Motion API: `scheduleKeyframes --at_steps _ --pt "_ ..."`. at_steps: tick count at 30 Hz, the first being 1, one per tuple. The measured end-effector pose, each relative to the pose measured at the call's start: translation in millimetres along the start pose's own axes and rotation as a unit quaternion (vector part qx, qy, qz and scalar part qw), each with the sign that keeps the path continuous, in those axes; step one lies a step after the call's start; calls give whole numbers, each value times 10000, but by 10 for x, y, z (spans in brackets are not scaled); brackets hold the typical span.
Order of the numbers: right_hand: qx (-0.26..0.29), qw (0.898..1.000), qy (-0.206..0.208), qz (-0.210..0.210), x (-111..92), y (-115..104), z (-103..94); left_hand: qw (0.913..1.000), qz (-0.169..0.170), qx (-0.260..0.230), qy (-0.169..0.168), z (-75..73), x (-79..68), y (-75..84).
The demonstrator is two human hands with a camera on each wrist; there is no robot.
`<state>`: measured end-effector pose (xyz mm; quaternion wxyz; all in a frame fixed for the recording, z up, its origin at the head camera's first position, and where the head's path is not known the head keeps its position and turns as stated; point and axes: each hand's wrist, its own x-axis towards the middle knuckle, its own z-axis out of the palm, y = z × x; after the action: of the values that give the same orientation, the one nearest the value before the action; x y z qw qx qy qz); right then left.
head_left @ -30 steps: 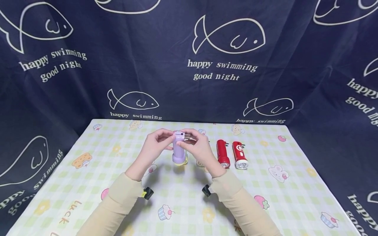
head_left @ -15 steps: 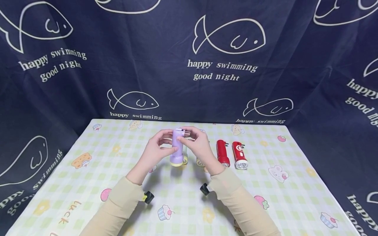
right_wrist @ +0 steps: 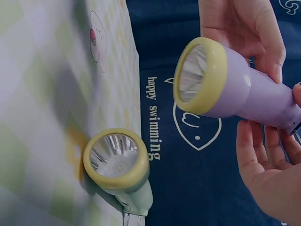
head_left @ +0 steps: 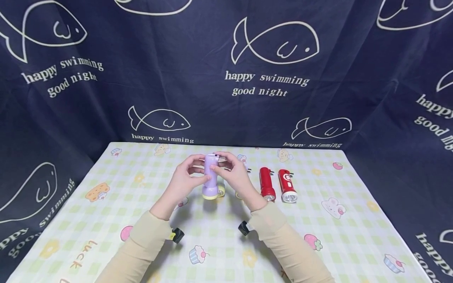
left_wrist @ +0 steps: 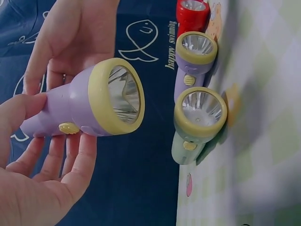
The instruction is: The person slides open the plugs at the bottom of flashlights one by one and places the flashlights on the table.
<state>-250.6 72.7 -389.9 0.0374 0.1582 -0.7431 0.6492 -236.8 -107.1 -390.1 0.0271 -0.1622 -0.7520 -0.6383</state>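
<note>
A light purple flashlight point(head_left: 210, 181) with a yellow rim is held up over the table, lens end down and metal plug prongs point(head_left: 222, 159) sticking out near its top. My left hand point(head_left: 182, 179) grips it from the left, thumb and fingers around the body. From the other side, my right hand point(head_left: 233, 173) holds the upper part near the prongs. The left wrist view shows the lens point(left_wrist: 124, 94) and a yellow sliding switch point(left_wrist: 69, 128) on its side. Behind the held one lies a pale green flashlight point(left_wrist: 186, 148) with a yellow rim.
Another purple flashlight point(left_wrist: 195, 68) lies beside the green one, partly hidden by my right hand in the head view. Further right lie a red flashlight point(head_left: 266, 184) and a red one with a white rim point(head_left: 287, 184). A dark fish-print curtain point(head_left: 219, 98) hangs behind the table.
My left fingers have shifted from the flashlight's top end down onto its body. The flashlight has turned slightly and moved a little left, while the right hand stays near the top.
</note>
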Motion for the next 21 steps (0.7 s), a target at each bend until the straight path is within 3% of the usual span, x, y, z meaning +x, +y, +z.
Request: scheduleKeyframes --at_steps 5,9,21 --pt "109 9997 -51 198 -13 54 42 9998 -144 92 126 -14 24 20" --pt "234 9988 -228 354 -25 108 72 9983 -481 -149 287 -33 39 46" --pt "351 9972 -554 353 -88 204 190 9921 -887 -587 663 -144 132 50"
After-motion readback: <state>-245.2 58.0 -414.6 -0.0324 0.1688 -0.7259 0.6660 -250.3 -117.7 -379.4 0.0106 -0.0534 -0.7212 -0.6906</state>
